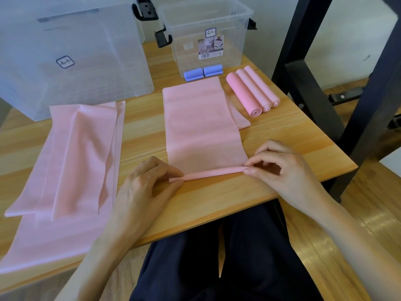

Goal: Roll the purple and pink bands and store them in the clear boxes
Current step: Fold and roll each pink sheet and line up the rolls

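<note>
**Pink band, near edge rolled between both hands**

Head view: a pink band lies flat down the middle of the wooden table, a thin, matte, slightly translucent sheet. Its near edge is turned into a slim, tight tube. The left hand pinches the tube's left end with curled fingers; the right hand pinches the right end between thumb and fingertips.

To the left a heap of loose pink bands lies in soft folds and creases, overhanging the table's near edge. To the right three rolled pink bands lie touching side by side, smooth cylinders with spiral ends showing. Beyond the flat band two rolled purple bands sit side by side against the small clear box, a ribbed plastic tub with black clip handles and a printed label. A large clear box of frosted plastic stands at the far left. A black metal frame rises on the right.
</note>
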Tool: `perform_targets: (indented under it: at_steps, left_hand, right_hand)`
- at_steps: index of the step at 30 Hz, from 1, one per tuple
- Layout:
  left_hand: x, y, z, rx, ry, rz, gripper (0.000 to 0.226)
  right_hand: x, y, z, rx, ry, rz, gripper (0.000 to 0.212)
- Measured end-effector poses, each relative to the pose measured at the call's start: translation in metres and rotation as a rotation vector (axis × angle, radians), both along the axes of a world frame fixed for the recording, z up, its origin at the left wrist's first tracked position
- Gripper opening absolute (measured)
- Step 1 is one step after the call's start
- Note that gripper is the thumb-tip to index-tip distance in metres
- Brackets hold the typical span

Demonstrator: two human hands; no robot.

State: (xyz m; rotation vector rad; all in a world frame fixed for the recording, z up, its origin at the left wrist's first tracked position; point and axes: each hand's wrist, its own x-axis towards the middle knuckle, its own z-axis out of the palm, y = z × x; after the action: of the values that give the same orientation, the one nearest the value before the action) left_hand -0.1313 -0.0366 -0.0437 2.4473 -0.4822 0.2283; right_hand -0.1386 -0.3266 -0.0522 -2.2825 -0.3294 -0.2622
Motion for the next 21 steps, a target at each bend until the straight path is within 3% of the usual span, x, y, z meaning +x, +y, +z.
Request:
perform_targets:
  at_steps: [6,12,16,21]
  left_hand:
    - [0.001,0.0013,0.0043,-0.032,0.084,-0.027,0.012]
    - [0.0053,-0.0056,-0.0011,-0.082,0.004,0.029,0.014]
    - [0.005,-0.0033,-0.0013,-0.074,0.0,0.017,0.002]
    - [0.0027,-0.0007,-0.0001,-0.078,0.031,-0.007,0.006]
  right_hand:
    - [-0.0051,-0.0007,0.0055,-0.069,0.044,0.004,0.036]
    - [0.0,0.0053,-0.0026,-0.014,-0.07,-0.039,0.014]
    - [0.0016,0.0045,-0.0013,-0.055,-0.084,-0.012,0.029]
    - [0.0005,0.0025,0.0061,-0.043,0.009,0.034,0.038]
